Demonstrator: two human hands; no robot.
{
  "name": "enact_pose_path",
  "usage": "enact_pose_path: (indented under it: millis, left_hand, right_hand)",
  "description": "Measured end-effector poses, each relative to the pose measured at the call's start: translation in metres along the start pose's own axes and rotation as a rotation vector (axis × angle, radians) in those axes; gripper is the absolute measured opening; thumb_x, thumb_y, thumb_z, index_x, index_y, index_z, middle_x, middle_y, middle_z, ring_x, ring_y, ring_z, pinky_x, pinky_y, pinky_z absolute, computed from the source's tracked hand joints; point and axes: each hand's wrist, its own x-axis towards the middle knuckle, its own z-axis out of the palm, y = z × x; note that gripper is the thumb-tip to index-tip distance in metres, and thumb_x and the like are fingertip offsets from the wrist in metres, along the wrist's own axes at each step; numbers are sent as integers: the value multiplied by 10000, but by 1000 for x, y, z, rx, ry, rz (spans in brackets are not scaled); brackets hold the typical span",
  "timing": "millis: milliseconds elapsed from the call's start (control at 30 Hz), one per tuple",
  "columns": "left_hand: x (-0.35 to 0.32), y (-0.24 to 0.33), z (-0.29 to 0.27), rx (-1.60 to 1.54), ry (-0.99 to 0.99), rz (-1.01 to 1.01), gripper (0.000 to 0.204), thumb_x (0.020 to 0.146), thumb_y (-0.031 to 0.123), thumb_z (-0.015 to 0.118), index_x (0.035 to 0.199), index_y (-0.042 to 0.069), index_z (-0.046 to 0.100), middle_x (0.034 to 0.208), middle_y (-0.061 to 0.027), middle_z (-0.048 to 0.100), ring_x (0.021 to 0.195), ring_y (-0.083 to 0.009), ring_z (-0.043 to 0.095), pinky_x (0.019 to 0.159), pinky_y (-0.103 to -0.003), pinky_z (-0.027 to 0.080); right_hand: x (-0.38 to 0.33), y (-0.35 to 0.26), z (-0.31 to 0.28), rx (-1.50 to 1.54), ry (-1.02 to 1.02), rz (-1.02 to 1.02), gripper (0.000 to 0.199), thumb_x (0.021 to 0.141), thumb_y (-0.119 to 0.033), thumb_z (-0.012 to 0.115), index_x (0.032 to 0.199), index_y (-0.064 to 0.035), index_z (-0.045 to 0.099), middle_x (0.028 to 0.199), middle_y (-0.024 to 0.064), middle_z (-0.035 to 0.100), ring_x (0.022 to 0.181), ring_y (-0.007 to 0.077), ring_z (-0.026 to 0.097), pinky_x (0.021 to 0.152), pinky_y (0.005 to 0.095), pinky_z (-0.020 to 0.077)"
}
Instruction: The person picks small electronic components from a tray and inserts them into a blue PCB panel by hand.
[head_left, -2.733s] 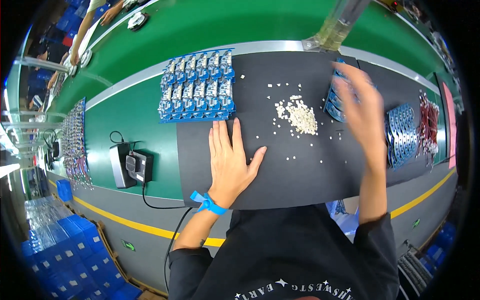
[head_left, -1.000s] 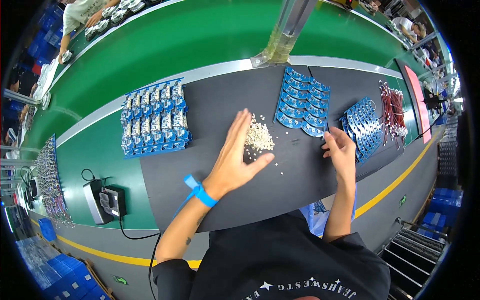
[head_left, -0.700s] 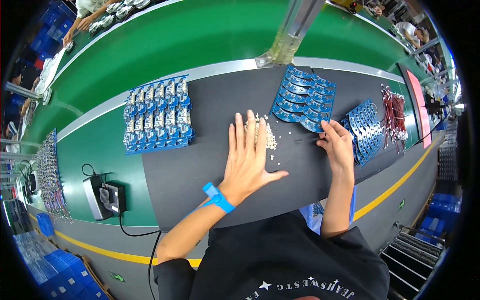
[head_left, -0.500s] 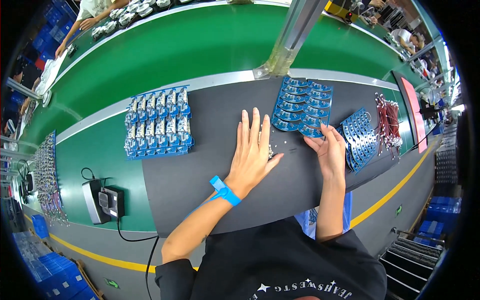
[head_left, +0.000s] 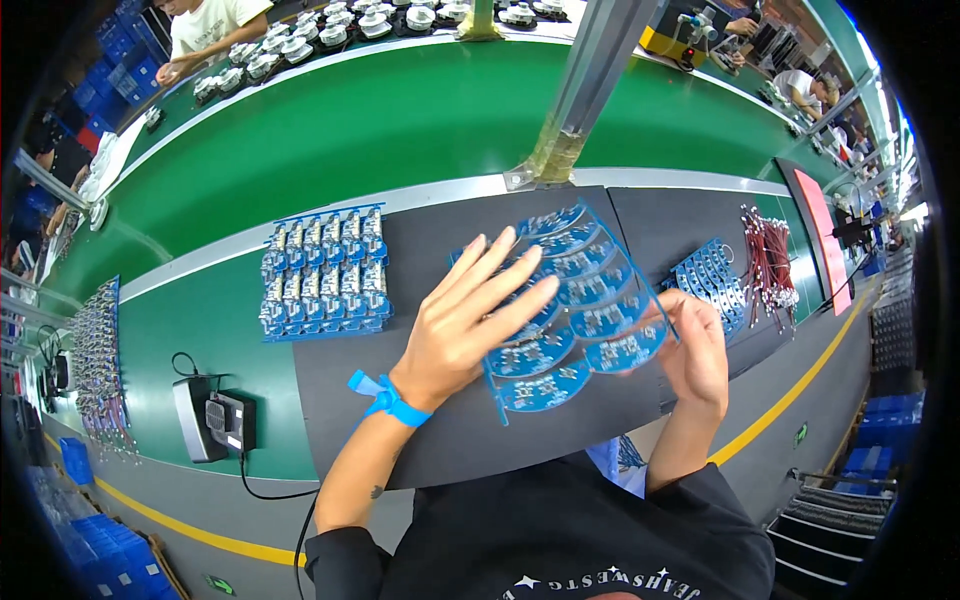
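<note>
A blue circuit board panel (head_left: 595,290) with rows of curved boards is lifted and tilted above the dark mat. My right hand (head_left: 697,345) pinches its right edge, with the fingers closed. Over the panel's left part lies my left hand (head_left: 450,330), its fingers stretched out and spread; whether they press on the boards I cannot tell. A blue strap (head_left: 390,400) circles my left wrist. Beyond my right hand lies another blue panel (head_left: 712,285) of curved boards, beside a bundle of dark red wires (head_left: 768,262).
The dark mat (head_left: 400,450) covers part of the green table (head_left: 150,400). Stacked blue boards (head_left: 325,275) stand to the left, near a black power adapter (head_left: 230,420). A metal post (head_left: 585,90) rises behind the mat. A person (head_left: 210,30) sits across the green belt (head_left: 380,120).
The panel has come up off the mat toward me, with my right hand on its edge. My left hand has moved left from the small white parts to the panel's left side.
</note>
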Motion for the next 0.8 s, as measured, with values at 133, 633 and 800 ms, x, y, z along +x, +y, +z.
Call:
enact_pose_path:
  millis: [133,633,800]
  left_hand:
    - [-26,20,19,-1018,603,-672,325,884,36,543,1198,-32,492,1135,-131,557,989,-218,582,874,-390,482]
    - [-59,5,29,-1205,468,-880,535,852,-56,541,1331,8,311,1160,-148,555,1048,-201,562,884,-294,459]
    - [-56,16,38,-1035,596,-720,463,857,-63,531,1285,-37,355,1148,-158,567,1041,-207,565,897,-283,442]
  right_hand:
    - [48,21,7,-578,280,-418,256,917,-164,515,1088,18,571,1029,122,628,916,157,611,752,280,506]
    - [96,94,31,-73,123,-174,248,851,-99,617,1063,1,534,857,64,629,751,105,603,624,222,510]
    - [80,111,33,-200,97,-162,141,795,9,657,881,-10,547,761,30,606,680,62,586,588,180,467]
